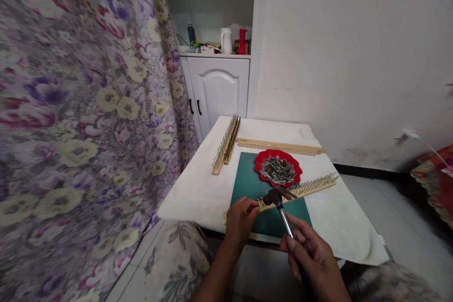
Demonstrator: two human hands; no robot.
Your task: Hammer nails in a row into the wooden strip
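My right hand (311,250) is wrapped around a claw hammer (286,222) with a shiny metal shaft. Its dark head is over a wooden strip (314,188) studded with upright nails. At the strip's left part, my left hand (242,219) is closed, thumb and forefinger pinched together just left of the hammer head. What lies between those fingertips is too small to make out. The strip lies slanted across a green mat (244,174). Behind it, a red scalloped dish (299,170) holds a heap of loose nails (278,170).
Two nail-studded strips (226,146) lie at the table's left back. Wooden strips (279,145) lie across the back. White cloth covers the table (198,193). A floral curtain (88,104) hangs at left, a white cabinet (222,85) stands behind, and a wall (354,56) is at right.
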